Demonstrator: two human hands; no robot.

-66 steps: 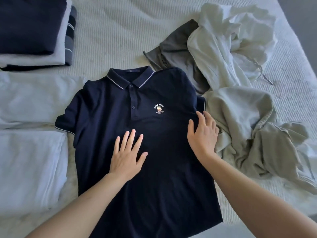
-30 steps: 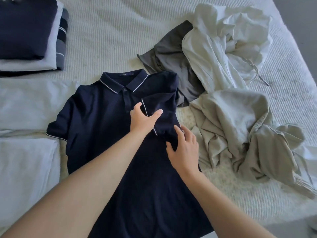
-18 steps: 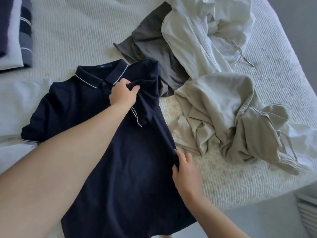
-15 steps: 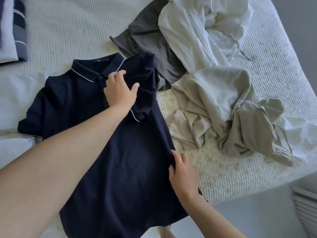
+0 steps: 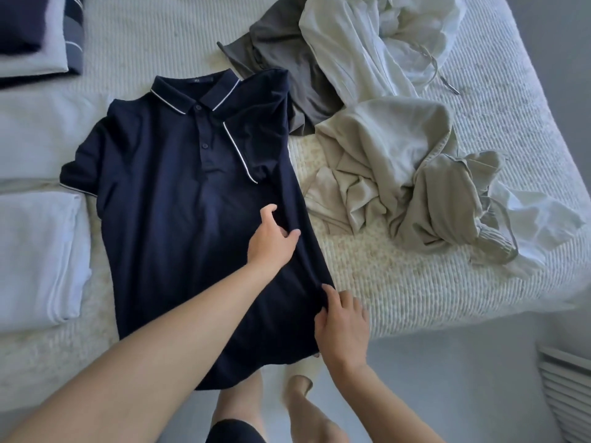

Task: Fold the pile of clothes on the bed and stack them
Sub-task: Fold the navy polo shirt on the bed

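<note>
The navy polo shirt [image 5: 179, 219] lies face up near the front edge of the bed [image 5: 415, 282], its hem hanging slightly over that edge. Since about two seconds ago, when both palms lay flat on the fully spread shirt, its right-hand side has been turned inward: the sleeve with its white piping now rests across the chest and a straight folded edge runs down that side. Half a second ago the left hand [image 5: 270, 239] was up by the collar; it has since come down to mid-body. In my judgement the first lengthwise fold is nearly set, and the opposite side and sleeve remain to be folded. The left hand, arm reaching across the body, hovers at the folded edge with thumb and fingers apart, holding nothing that can be seen. The right hand [image 5: 343, 327] rests on the lower corner of the fold, fingers fairly straight; whether it pinches cloth cannot be told. A folded stack [image 5: 35, 30] sits at the far left; the unfolded pile [image 5: 399, 148] lies to the right.
</note>
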